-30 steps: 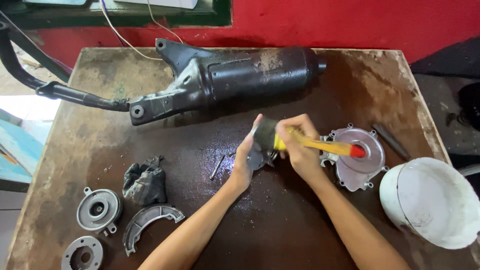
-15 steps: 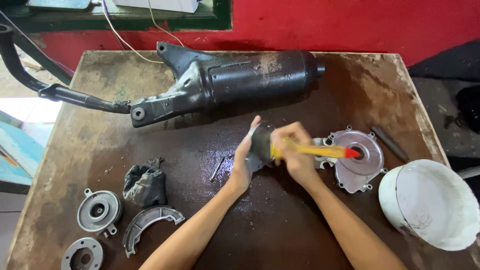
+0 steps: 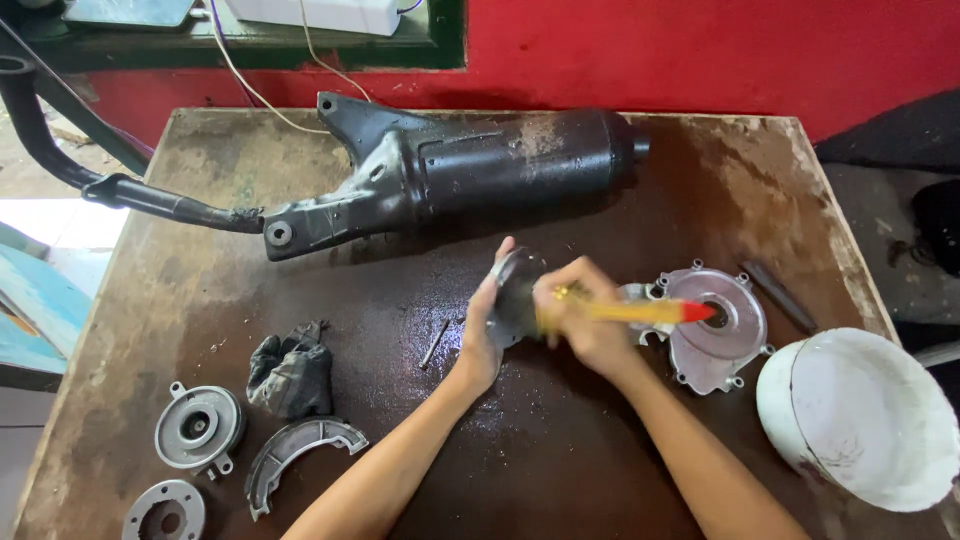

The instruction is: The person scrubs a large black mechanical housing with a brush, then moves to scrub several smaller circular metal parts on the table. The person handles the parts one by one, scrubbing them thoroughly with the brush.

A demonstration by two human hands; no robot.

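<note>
While the left hand [image 3: 482, 335] is clamping a round metal part [image 3: 515, 300] upright | right hand [image 3: 580, 320] is gripping a yellow-handled brush [image 3: 640, 312] | both hands sitting slightly lower than 1 s ago

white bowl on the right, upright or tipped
Tipped. The white bowl leans on its side at the table's right edge, its opening angled up toward the camera, so the whole pale inside shows. It looks empty.

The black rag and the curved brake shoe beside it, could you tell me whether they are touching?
Apart. The head view shows a strip of bare brown table between the black rag and the curved brake shoe lying just below it.
</note>
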